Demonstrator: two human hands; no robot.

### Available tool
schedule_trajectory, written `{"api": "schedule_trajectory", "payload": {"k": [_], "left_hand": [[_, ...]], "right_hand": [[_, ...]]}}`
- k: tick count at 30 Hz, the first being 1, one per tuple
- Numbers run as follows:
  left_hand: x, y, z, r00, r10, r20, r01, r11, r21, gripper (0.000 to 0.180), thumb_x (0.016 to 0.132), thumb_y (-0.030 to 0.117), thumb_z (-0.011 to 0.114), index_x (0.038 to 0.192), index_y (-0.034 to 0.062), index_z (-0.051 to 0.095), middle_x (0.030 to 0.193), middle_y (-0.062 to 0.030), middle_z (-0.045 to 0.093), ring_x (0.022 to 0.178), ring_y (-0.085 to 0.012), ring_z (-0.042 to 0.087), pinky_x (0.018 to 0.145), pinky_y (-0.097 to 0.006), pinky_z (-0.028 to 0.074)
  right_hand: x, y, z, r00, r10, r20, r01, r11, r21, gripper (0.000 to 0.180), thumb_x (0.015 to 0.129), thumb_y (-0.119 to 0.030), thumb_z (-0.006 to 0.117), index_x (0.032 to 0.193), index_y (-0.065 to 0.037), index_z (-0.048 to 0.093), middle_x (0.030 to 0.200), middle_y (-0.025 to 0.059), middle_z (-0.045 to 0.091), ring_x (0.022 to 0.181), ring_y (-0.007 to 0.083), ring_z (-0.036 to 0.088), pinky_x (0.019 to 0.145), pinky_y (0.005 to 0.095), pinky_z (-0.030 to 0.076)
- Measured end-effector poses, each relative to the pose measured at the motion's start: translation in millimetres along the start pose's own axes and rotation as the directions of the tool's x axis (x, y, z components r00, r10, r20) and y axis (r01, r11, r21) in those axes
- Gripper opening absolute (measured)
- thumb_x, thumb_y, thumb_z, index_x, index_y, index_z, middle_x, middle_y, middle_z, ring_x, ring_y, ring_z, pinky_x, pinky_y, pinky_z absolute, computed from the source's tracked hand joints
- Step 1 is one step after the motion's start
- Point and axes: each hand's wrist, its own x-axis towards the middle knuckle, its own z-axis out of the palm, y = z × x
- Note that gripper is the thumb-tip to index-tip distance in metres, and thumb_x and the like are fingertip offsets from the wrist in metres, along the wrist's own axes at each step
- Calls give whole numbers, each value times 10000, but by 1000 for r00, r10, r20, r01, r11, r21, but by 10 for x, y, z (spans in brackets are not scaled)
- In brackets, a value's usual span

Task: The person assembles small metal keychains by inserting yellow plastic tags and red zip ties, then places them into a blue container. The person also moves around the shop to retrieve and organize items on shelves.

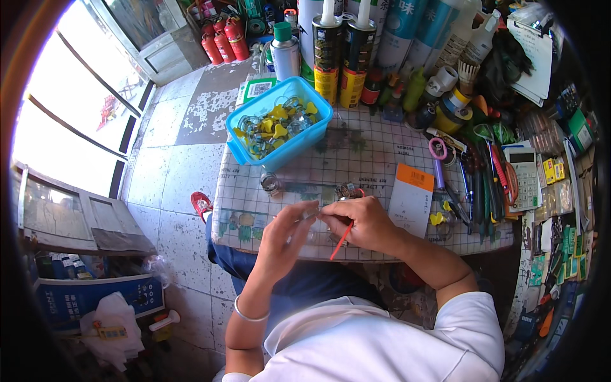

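Over the near table edge (254,242), left hand (284,239) and right hand (364,223) together, fingertips pinching a small clear item; thin red stick (342,240) in the right. Beyond: blue tub (280,153) of yellow-and-metal clamps, 2 black-yellow sealant tubes (340,54), white-orange card (411,197) just right.

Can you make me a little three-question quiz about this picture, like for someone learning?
1. True or false: the blue plastic tub sits on the table, beyond both hands.
2. What thin thing does the right hand hold? A) a red stick B) a green spoon C) a black cable
3. What is worn on the left hand wrist?

Key:
1. True.
2. A.
3. A silver bangle.
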Motion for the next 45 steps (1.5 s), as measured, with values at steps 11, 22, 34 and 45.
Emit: {"api": "schedule_trajectory", "payload": {"k": [11,22,34,45], "left_hand": [[-363,-74,37,912,406,48,-220,387,895,174,717,119,737,866,74,659,959,-61,546,847,-241,511,769,-370,403],[-322,20,-112,964,264,-24,-140,584,799,141,740,43,708,857,58,630,934,-73,520,840,-236,533,755,-331,427],[-199,-124,-173,980,-108,-169,61,963,-263,61,903,10,578,951,-25,588,992,-11,494,883,-63,496,768,-194,394],[-239,-53,-30,998,-70,9,71,982,-177,216,873,-111,493,1079,-47,501,1028,-78,537,982,-139,571,889,-268,446]], "right_hand": [[9,-16,-4,996,77,-45,-73,994,80,139,792,-49,676,930,-43,690,757,105,682,615,189,650,557,265,502],[3,-29,-16,1000,17,8,-17,998,60,123,780,-67,690,900,-38,690,760,101,685,616,194,655,559,274,508],[8,-45,-32,998,-39,40,37,998,60,89,740,-57,675,827,-41,682,697,82,666,565,195,636,538,273,506],[-13,-8,16,997,-71,28,70,997,33,124,739,-96,714,856,-59,698,744,92,682,628,233,665,574,296,532]]}}
